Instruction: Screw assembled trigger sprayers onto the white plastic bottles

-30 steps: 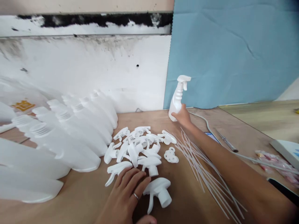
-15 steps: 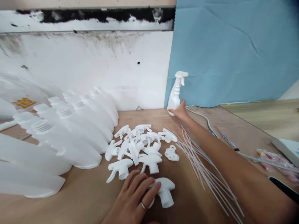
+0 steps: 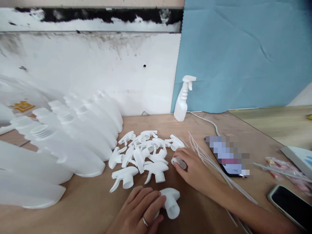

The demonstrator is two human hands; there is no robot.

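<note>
White trigger heads (image 3: 139,159), white bottles (image 3: 80,152), blue cloth (image 3: 239,58)
The tabletop (image 3: 80,201) is light brown, the plastic bag (image 3: 14,92) orange-printed, the ring (image 3: 145,221) silver.

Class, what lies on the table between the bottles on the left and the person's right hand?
A heap of white spray heads, in the head view.

On the worktop (image 3: 84,208), around the pile of trigger heads (image 3: 139,159), bottles (image 3: 69,141) stand at nine o'clock, a spray bottle (image 3: 180,106) at one o'clock before a hanging cloth (image 3: 240,58), rings (image 3: 181,163) at three o'clock, tubes (image 3: 210,159) just beyond them, and a lone trigger head (image 3: 171,199) at five o'clock.
</note>
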